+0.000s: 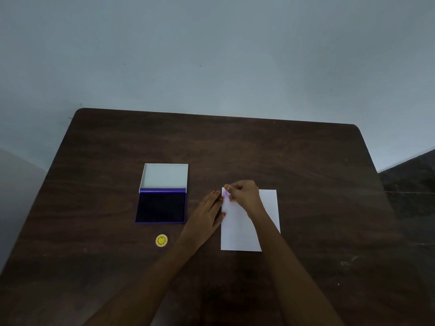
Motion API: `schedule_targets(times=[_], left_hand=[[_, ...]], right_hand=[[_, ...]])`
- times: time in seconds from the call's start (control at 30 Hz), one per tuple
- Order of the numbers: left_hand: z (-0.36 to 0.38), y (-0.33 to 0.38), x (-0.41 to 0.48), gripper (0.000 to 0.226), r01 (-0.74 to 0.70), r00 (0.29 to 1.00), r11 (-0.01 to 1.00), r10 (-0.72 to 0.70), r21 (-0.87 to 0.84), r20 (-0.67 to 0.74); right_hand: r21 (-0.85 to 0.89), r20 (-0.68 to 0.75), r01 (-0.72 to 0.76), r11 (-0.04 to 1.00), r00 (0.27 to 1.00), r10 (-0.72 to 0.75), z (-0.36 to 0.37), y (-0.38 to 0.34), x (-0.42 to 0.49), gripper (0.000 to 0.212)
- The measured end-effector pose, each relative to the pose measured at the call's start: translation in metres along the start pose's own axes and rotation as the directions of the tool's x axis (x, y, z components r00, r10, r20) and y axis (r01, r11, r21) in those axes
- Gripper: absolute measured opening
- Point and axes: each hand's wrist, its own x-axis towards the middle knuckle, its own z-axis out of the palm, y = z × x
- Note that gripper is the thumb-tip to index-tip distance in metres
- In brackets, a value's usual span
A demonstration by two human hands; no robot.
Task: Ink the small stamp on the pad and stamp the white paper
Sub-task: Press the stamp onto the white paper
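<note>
1. The left hand (207, 214) lies flat and open on the table (306, 161), fingers stretched out together, its fingertips and thumb touching the left edge of the white paper (237, 229). It grips nothing.
2. The right hand (243, 192) is curled closed over the paper's upper left corner, fingertips pinched around a small pale purple object, apparently the small stamp (226, 193), pressed down at that corner.
3. Most of the stamp is hidden under the right fingers, so its shape cannot be made out, and any mark on the paper is covered too. The right forearm crosses the paper's middle and hides part of it.
4. The ink pad (161, 207) lies open to the left, well apart from the paper, its dark blue surface exposed and its white lid (164, 176) folded back behind it.
5. A small round yellow cap (161, 240) lies just in front of the pad; its printed design is too small to read.
6. No writing is legible anywhere.
</note>
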Motion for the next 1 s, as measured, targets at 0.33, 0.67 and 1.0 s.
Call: schedule_targets(times=[0.33, 0.67, 1.0], left_hand=[[0.006, -0.008, -0.003, 0.052, -0.094, 0.991, 0.986, 0.106, 0.138, -0.084], [0.01, -0.012, -0.002, 0.055, -0.128, 0.98, 0.975, 0.153, 0.184, -0.128], [0.01, -0.01, -0.004, 0.052, -0.152, 0.969, 0.962, 0.19, 0.225, -0.157]], right_hand=[[0.015, -0.004, 0.036, 0.999, 0.999, -0.036, 0.001, 0.006, 0.002, 0.022], [-0.053, -0.014, 0.146, 0.988, 0.989, -0.147, 0.008, 0.022, -0.002, 0.034], [0.175, -0.18, 0.116, 0.978, 0.98, -0.083, 0.002, 0.031, -0.008, 0.022]])
